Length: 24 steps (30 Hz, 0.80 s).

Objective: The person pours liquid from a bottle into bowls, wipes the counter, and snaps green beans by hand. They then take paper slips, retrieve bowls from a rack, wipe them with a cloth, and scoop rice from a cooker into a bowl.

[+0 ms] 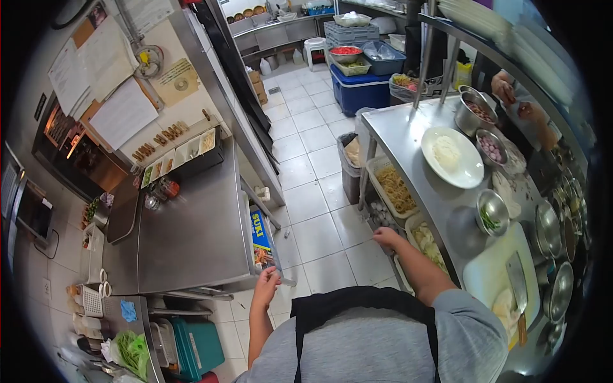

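Observation:
My left hand (266,285) hangs beside the front corner of the steel table (191,236), fingers loosely bent and partly apart, with nothing visible in it. Below that table's edge is a shelf holding a blue box marked SUKI (258,228). On the other side, my right hand (385,237) is held over the tiled floor, its fingers curled in and no object showing. Nearest to it are tubs under the right counter: one of noodles (394,189) and one of pale pieces of food (426,241).
Along the right counter (408,134) stand a white plate (469,175) with a white heap, a bowl of green pieces (492,212), and a cutting board (476,277) with a cleaver (517,284). Another person's hands (517,102) show behind it. A blue cooler (359,92) stands ahead.

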### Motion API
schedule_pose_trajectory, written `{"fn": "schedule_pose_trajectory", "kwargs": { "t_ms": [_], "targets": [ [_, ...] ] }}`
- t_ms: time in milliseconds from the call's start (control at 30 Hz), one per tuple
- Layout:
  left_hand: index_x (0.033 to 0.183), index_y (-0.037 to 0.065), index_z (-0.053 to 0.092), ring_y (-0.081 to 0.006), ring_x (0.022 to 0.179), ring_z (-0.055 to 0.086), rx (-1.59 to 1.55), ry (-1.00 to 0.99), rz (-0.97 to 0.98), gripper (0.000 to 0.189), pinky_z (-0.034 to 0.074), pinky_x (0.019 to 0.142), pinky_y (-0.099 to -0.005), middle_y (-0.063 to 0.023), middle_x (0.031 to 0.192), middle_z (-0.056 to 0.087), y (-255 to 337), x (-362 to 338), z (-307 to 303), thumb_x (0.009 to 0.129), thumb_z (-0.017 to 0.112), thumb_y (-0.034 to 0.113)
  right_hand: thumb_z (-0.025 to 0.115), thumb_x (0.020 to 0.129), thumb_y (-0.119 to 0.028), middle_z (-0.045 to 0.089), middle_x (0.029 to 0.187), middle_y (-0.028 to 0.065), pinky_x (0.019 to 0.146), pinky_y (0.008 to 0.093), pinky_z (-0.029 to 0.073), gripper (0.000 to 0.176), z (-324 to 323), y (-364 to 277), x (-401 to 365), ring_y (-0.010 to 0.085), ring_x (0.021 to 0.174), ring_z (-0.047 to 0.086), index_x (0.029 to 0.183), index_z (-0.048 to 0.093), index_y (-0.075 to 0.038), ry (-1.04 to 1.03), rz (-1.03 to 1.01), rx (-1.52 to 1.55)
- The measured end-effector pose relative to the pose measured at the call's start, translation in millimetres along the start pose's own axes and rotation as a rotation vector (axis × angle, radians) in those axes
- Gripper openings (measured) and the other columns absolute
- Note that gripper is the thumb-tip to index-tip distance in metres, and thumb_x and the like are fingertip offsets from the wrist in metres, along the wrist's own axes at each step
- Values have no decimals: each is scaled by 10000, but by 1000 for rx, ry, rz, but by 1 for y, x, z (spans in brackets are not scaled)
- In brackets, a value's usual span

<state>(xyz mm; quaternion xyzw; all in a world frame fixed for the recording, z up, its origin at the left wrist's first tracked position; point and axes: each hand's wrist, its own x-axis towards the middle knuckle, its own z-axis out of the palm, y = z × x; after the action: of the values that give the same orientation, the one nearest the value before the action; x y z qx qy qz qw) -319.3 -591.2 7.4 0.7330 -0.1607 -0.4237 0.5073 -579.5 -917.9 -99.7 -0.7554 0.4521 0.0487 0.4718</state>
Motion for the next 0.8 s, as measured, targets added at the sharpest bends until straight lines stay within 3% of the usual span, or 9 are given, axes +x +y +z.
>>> {"fn": "schedule_pose_trajectory", "kwargs": {
  "t_ms": [167,267,333,400,600,667,800],
  "targets": [
    [1125,10,402,-85,753,461,48,-175,155,385,385,676,-228,-28,839,503,23,84,-3,788,521,154,517,708,-249,577,751,64,478,277,440,302,23,-88,118,161,589,564,907,565,-27,-140,-98,86],
    [1119,9,408,-93,761,461,12,-169,96,382,380,699,-227,-27,829,495,76,137,-8,787,525,157,526,697,-256,553,697,59,426,290,422,304,25,-110,174,153,528,549,925,553,-57,-330,33,141],
    [1121,24,411,-91,742,459,34,-160,117,380,382,677,-225,-28,830,497,105,183,-11,786,527,161,533,721,-300,544,752,37,439,279,412,334,7,-121,193,140,576,552,975,527,-82,-447,132,125],
    [1121,30,412,-91,738,460,105,-152,146,380,385,671,-227,-31,833,500,140,227,-12,784,528,163,522,742,-304,542,789,30,470,272,415,340,-23,-141,204,132,594,545,1008,505,-92,-472,181,98],
    [1153,27,386,-123,773,482,248,-216,305,436,407,694,-244,-61,861,497,242,361,-15,770,546,160,500,776,-295,534,845,26,523,253,410,328,-105,-180,278,128,641,536,1047,473,-114,-229,267,578],
    [1159,30,380,-126,773,482,247,-239,338,444,411,686,-248,-64,869,496,271,404,-8,767,548,155,508,786,-286,537,851,39,535,251,420,308,-123,-191,309,130,659,540,1032,466,-106,-261,246,673],
    [1002,1,496,-114,789,493,322,-183,417,304,407,673,-234,-87,841,520,316,490,9,781,525,208,517,792,-286,534,884,58,555,250,434,297,-163,-235,386,137,695,543,1020,475,-99,-410,198,726]
  ]
}}
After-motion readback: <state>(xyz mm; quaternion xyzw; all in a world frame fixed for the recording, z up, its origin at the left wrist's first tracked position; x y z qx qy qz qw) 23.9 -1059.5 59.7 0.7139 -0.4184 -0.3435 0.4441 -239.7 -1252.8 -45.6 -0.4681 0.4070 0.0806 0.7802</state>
